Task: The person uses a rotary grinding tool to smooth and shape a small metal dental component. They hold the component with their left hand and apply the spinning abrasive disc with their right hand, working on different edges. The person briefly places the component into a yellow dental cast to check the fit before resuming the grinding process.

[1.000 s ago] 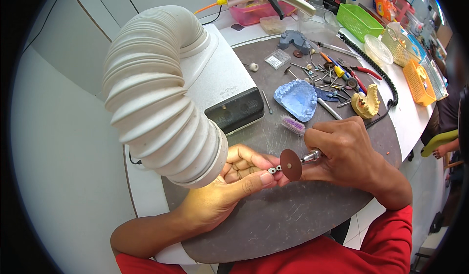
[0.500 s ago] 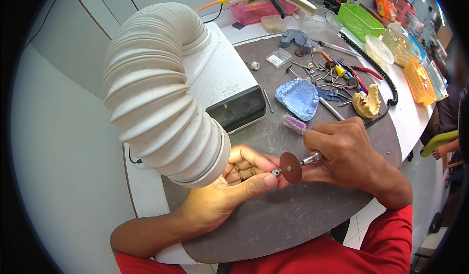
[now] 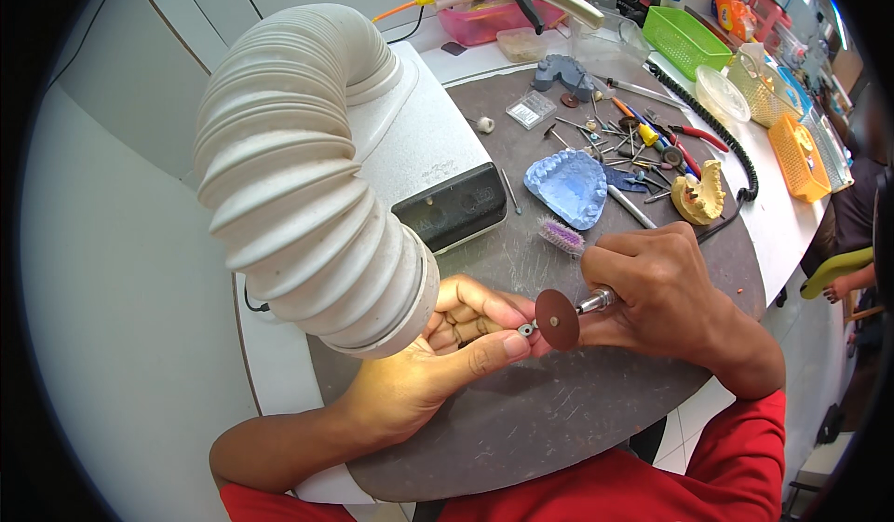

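Between the thumb and fingers of my left hand (image 3: 456, 340) is pinched a small grey metal piece (image 3: 526, 330) with a hole in it. My right hand (image 3: 652, 284) grips a rotary handpiece (image 3: 596, 300) with a silver nose. A thin reddish-brown cutting disc (image 3: 557, 320) sits on the handpiece's tip, right beside the metal piece; I cannot tell whether they touch. Fingertips behind the disc are partly hidden by it. Just past my right knuckles lies a purple-bristled brush (image 3: 562, 236).
A white ribbed suction hose (image 3: 298, 187) arches over my left wrist. Farther back are a blue dental cast (image 3: 566, 189), a yellow cast (image 3: 700, 194), scattered burs (image 3: 633, 149), red-handled pliers (image 3: 700, 137) and a coiled black cord (image 3: 722, 131). Baskets (image 3: 687, 41) line the far right.
The handpiece and disc have shifted very slightly to the right. My left hand still holds the small metal piece in the same spot.
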Demonstrator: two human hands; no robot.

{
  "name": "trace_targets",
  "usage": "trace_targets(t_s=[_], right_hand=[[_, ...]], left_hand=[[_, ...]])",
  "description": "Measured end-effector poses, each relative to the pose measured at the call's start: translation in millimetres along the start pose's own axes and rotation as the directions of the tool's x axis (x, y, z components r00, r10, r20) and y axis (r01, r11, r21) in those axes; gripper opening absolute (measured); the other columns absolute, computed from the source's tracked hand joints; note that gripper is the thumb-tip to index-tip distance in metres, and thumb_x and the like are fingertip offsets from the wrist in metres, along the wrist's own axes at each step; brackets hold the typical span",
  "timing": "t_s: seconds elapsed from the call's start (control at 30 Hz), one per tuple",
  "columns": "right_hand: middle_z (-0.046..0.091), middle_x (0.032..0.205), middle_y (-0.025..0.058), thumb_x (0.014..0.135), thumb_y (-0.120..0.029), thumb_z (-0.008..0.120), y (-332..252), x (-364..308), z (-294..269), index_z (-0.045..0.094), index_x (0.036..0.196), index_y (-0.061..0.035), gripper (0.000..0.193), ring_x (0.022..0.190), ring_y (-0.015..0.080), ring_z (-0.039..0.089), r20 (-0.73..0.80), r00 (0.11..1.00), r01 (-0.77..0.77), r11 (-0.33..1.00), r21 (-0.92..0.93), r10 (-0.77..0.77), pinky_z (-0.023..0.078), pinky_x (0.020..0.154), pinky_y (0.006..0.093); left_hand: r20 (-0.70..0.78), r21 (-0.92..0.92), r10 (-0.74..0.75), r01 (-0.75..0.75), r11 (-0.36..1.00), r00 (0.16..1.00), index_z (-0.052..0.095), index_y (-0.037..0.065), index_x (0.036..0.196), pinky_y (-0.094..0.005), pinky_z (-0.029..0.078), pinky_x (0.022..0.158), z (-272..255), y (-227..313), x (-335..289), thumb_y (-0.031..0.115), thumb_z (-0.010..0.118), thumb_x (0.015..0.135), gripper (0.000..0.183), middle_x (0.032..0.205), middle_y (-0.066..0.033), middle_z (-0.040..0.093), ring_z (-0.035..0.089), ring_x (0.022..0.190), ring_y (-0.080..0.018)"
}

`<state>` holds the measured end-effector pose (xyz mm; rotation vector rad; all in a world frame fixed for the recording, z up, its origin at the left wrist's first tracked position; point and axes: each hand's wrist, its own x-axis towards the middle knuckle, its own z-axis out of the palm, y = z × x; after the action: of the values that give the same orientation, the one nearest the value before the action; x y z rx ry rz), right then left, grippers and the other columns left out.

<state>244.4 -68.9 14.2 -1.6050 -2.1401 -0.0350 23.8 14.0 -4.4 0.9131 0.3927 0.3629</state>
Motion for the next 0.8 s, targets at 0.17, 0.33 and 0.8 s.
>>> trace_targets(t_s=[0.17,0.33,0.8], right_hand=[[0.051,0.053,0.0039,0.071,-0.053,0.077,0.0,0.1,-0.5,0.048,0.057,-0.0084,0.055,0.043,0.0214,0.055,0.008,1.000,-0.001,1.000,-0.007,0.001,0.039,0.039,0.0345],[0.052,0.054,0.0044,0.070,-0.052,0.078,0.7,0.7,-0.6,0.050,0.060,-0.0082,0.053,0.046,0.0216,0.057,0.022,1.000,-0.002,1.000,-0.009,0.002,0.040,0.041,0.0343],[0.054,0.057,0.0051,0.067,-0.044,0.084,7.9,-1.1,-13.0,0.055,0.066,-0.0061,0.047,0.051,0.0226,0.058,-0.088,0.995,-0.042,0.999,-0.020,0.040,0.042,0.046,0.0352]], left_hand=[[-0.012,0.004,0.007,-0.007,1.000,1.000,0.055,0.006,0.099,-0.0369,0.049,0.094,1.1,1.3,-0.1,-0.003,0.063,0.090,0.015,0.106,-0.0141,0.063,0.063,0.100,-0.0203],[-0.052,0.027,0.026,-0.024,0.999,0.998,0.056,0.005,0.101,-0.0359,0.050,0.093,4.0,1.0,0.5,-0.005,0.064,0.088,0.019,0.104,-0.0127,0.062,0.063,0.100,-0.0192],[0.088,0.934,0.303,-0.184,0.306,0.949,0.066,-0.001,0.103,-0.0296,0.049,0.076,-0.9,18.3,8.3,-0.002,0.071,0.080,0.024,0.097,-0.0084,0.063,0.060,0.086,-0.0177]])
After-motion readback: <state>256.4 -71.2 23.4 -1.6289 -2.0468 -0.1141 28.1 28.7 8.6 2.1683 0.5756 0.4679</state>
